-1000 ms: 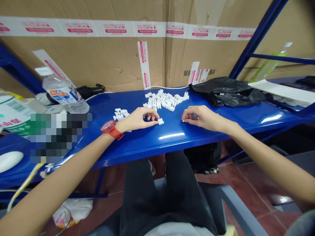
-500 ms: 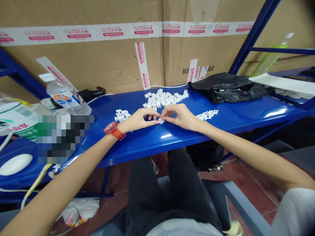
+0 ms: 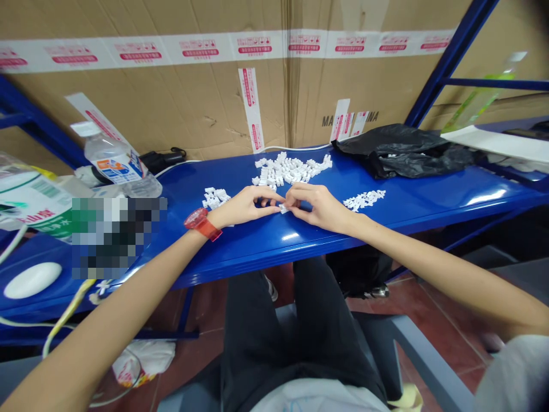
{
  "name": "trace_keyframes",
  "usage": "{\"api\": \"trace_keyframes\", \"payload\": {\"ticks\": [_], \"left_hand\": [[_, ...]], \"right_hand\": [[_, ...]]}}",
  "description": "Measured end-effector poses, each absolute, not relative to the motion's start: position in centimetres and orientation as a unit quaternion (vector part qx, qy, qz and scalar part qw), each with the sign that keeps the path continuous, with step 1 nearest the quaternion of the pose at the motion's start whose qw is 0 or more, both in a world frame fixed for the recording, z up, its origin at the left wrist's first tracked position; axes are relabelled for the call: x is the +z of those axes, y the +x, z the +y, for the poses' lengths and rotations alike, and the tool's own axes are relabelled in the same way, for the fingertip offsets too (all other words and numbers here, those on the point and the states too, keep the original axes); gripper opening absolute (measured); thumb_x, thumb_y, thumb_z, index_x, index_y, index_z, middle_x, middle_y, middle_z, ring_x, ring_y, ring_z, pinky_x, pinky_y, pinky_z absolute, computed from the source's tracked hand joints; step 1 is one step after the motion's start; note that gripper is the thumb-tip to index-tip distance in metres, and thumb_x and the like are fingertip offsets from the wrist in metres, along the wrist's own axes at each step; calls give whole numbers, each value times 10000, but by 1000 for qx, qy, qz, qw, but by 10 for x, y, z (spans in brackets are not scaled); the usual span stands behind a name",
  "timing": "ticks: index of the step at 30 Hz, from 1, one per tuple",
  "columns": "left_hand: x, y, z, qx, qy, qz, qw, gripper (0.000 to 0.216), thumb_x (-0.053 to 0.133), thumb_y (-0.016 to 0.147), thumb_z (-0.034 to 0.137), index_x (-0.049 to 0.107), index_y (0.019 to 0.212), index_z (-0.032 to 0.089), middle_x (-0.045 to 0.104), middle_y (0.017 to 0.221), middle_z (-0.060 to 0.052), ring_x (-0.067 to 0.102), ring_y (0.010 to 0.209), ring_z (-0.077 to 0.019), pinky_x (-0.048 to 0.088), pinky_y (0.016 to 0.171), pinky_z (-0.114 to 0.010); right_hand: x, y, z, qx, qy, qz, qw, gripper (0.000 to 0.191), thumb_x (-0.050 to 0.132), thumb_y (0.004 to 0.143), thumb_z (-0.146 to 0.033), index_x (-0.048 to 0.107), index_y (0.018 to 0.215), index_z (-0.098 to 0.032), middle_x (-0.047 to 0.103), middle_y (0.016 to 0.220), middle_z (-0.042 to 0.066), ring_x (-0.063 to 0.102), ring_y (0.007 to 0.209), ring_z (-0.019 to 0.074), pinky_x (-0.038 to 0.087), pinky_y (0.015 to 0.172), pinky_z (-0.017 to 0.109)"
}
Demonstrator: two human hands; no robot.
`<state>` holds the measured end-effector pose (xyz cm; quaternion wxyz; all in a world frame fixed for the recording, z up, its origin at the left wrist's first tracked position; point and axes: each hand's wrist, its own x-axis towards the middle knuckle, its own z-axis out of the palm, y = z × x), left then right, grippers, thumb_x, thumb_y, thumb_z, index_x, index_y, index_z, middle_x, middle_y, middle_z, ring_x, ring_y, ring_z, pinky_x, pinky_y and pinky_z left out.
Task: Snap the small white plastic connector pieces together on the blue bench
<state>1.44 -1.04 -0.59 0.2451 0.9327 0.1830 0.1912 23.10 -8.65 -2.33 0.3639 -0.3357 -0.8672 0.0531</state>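
Observation:
A small white plastic piece is pinched between the fingertips of both hands, just above the blue tabletop. My left hand, with a red watch on its wrist, closes thumb and fingers on it from the left. From the right, my right hand grips the same piece; its fingers partly cover it. Behind the hands lies a large pile of white plastic pieces. A smaller pile sits beside my left hand, and tiny white parts are spread to the right of my right hand.
At the left stand a clear bottle and a large bottle with a green label, near a white oval object. A black plastic bag lies at the back right. Cardboard walls off the far side.
The right hand's fingers have curled further over the white piece and now hide more of it. The left hand keeps its pinch. The whole view has shifted slightly.

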Motion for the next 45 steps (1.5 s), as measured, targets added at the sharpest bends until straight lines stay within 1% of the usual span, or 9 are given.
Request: {"api": "trace_keyframes", "payload": {"ticks": [5,8,11,14,18,24,32,38,45], "left_hand": [[5,7,-6,206,937,211,188,351,568,853,362,729,1100,173,696,916,-52,582,772,-155,477,722,-265],[22,-17,7,248,916,311,51,422,509,827,324,705,1169,175,695,1025,-76,616,890,-199,491,831,-319],[36,-48,25,170,878,437,-95,456,538,800,439,731,1111,167,690,1087,-116,617,1032,-295,470,921,-404],[41,-71,39,75,870,488,-18,520,595,752,600,752,1020,182,737,951,-82,657,853,-249,498,773,-322],[36,-77,46,72,886,451,79,442,658,715,603,775,880,210,735,747,-35,616,640,-172,449,623,-255],[21,-46,35,164,918,354,70,318,615,794,498,754,785,212,735,753,-20,578,635,-138,426,646,-244],[21,-30,14,190,925,320,80,388,673,782,554,749,896,191,709,807,-37,583,706,-148,445,682,-254],[33,-44,16,101,920,349,146,299,675,781,484,776,878,220,756,853,-41,658,766,-178,472,696,-262],[17,-17,1,162,939,270,137,316,684,820,515,752,874,211,737,908,-37,624,825,-174,458,773,-282]], "right_hand": [[-22,231,-85,-23,-343,-889,302,211,504,923,-132,699,1004,-146,624,994,124,586,936,239,507,853,384],[-20,237,-74,-104,-395,-879,246,275,490,895,-103,722,1042,-117,610,1004,160,541,983,287,485,889,430],[-19,248,-64,-140,-443,-859,216,291,508,899,-142,721,1093,-105,589,1031,176,517,989,306,460,917,467],[-17,262,-63,-141,-464,-842,236,316,531,929,-239,705,1156,-103,584,1063,178,523,994,307,450,938,475],[-10,291,-76,-119,-491,-826,250,315,568,924,-299,714,1140,-122,619,1025,166,553,984,307,455,927,462],[12,336,-104,6,-506,-844,175,218,669,878,-365,764,1022,-233,709,898,78,615,811,240,467,746,364],[0,315,-111,25,-499,-843,200,146,642,886,-265,748,960,-197,683,866,71,618,758,201,452,721,318],[-9,290,-99,42,-456,-856,241,105,582,871,-151,682,890,-176,632,866,56,573,722,165,439,696,282],[-8,252,-83,141,-398,-858,292,150,572,855,-121,681,948,-163,669,801,26,566,669,137,448,673,269]]}}
